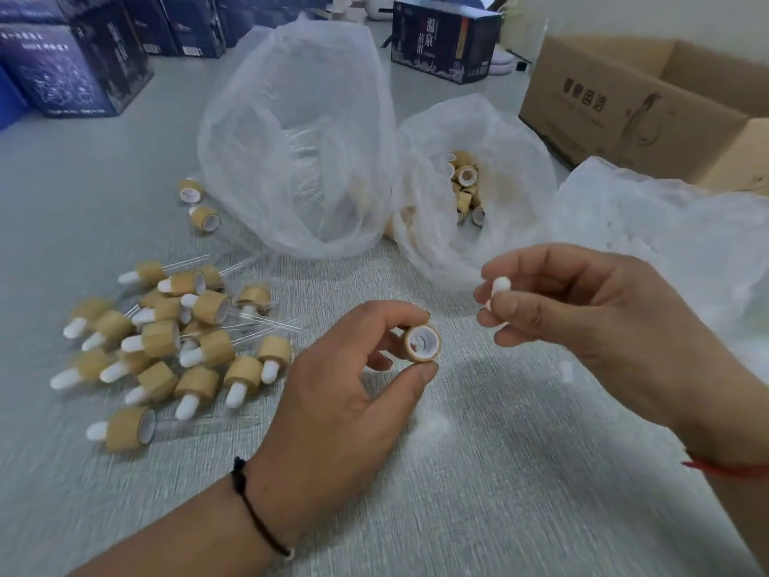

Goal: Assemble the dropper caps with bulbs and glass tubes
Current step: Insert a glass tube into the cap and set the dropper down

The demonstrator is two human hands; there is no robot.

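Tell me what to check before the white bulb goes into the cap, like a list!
1. Cap held firmly: ok, the left hand pinches it between thumb and fingers.
2. Cap's open end faces the bulb: ok, its white inside with the centre hole shows and is turned toward the right hand.
3. Bulb in hand: ok, the right hand pinches it, rounded tip up.
4. Bulb lined up with the hole: not ok, it sits apart, up and to the right of the cap.
5. Hole free of bits: cannot tell, too small to see.
6. Glass tubes ready for later: ok, some lie in the big bag.
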